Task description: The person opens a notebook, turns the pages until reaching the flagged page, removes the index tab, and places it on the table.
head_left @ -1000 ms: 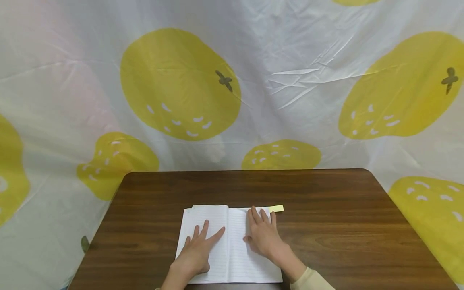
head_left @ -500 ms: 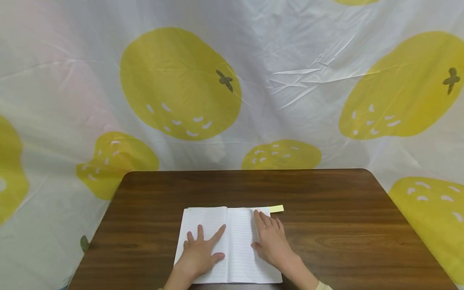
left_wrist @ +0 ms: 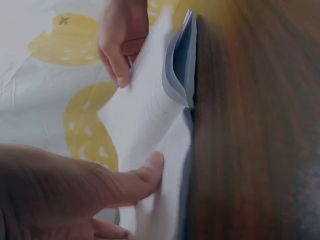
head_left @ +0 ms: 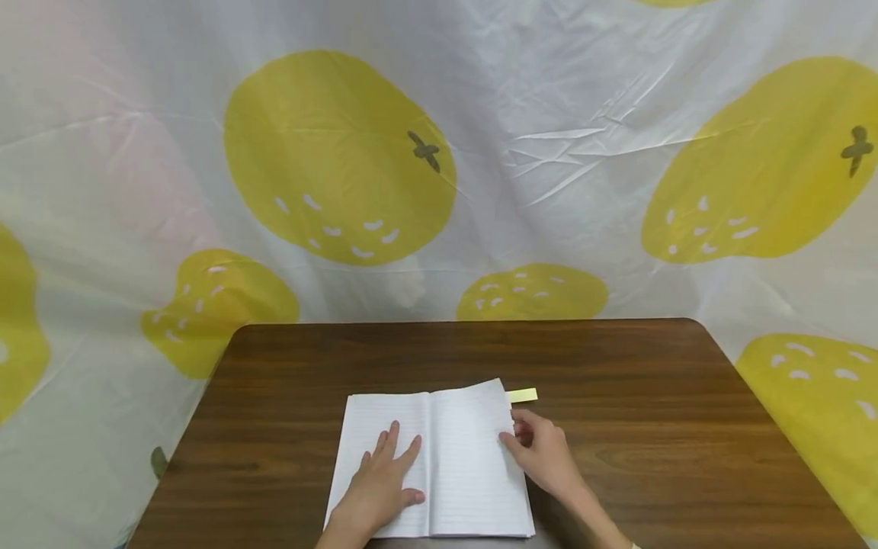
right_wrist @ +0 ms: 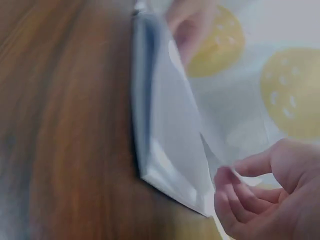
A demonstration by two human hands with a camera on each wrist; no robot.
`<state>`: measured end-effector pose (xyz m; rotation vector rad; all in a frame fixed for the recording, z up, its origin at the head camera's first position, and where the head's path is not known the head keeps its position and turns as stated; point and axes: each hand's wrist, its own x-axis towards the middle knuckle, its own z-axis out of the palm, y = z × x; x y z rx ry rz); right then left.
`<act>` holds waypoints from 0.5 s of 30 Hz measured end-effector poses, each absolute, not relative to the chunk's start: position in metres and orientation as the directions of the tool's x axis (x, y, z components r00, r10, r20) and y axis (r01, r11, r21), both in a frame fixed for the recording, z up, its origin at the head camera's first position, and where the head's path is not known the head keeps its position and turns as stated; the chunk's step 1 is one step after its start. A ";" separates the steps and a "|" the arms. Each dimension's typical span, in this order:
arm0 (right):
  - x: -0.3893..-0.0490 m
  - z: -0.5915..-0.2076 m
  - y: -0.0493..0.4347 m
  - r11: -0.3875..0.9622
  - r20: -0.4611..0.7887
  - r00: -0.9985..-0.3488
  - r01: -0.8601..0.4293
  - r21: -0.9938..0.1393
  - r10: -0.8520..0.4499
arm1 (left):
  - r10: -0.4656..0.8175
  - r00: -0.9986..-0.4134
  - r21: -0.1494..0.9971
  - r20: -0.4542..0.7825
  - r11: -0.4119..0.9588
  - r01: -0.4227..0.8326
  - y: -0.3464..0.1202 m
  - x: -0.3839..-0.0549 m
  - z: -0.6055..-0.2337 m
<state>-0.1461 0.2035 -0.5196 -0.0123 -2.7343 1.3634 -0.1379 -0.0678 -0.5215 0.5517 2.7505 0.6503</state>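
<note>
An open notebook (head_left: pixel 473 473) with lined white pages lies near the table's front edge. My left hand (head_left: pixel 380 484) rests on its left page with the fingers spread; the left wrist view shows the thumb (left_wrist: pixel 152 170) on the paper beside the fold. At the outer edge of the right side, my right hand (head_left: pixel 542 450) pinches a page (head_left: pixel 490 400) between thumb and fingers. That page is lifted, its far corner raised and its sheet bowed. From the right wrist view, the curled fingers (right_wrist: pixel 242 195) meet the thumb at the page's edge.
A yellow sticky tab (head_left: pixel 523 395) juts out from the notebook's upper right. The dark wooden table (head_left: pixel 652 427) extends on both sides. Behind it hangs a white cloth (head_left: pixel 549 183) printed with yellow fruit.
My right hand has slid right from the right page to its outer edge and now pinches a page, which has risen. My left hand has stayed on the left page, shifting slightly.
</note>
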 end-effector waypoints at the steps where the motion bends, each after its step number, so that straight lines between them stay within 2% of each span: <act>1: -0.148 -0.520 0.207 0.523 0.013 -0.999 0.017 -0.852 0.052 | 0.418 -0.894 0.486 -0.161 0.822 0.297 -0.067 -0.138 -0.521; 4: -0.152 -0.520 0.218 0.250 -0.172 -0.985 0.171 -0.953 0.020 | 0.410 -0.901 0.480 -0.141 0.824 0.300 -0.065 -0.139 -0.518; 6: -0.154 -0.521 0.223 0.085 -0.274 -0.962 0.271 -0.959 -0.021 | 0.403 -0.906 0.477 -0.131 0.827 0.299 -0.064 -0.139 -0.516; 8: -0.156 -0.522 0.226 -0.012 -0.329 -0.943 0.330 -0.944 -0.052 | 0.401 -0.908 0.474 -0.118 0.827 0.304 -0.065 -0.140 -0.514; 10: -0.157 -0.523 0.227 -0.048 -0.347 -0.936 0.350 -0.936 -0.064 | 0.392 -0.911 0.490 -0.124 0.823 0.287 -0.065 -0.142 -0.513; 15: -0.158 -0.527 0.220 0.005 -0.324 -0.945 0.324 -0.946 -0.054 | 0.335 -0.923 0.561 -0.190 0.808 0.178 -0.063 -0.143 -0.512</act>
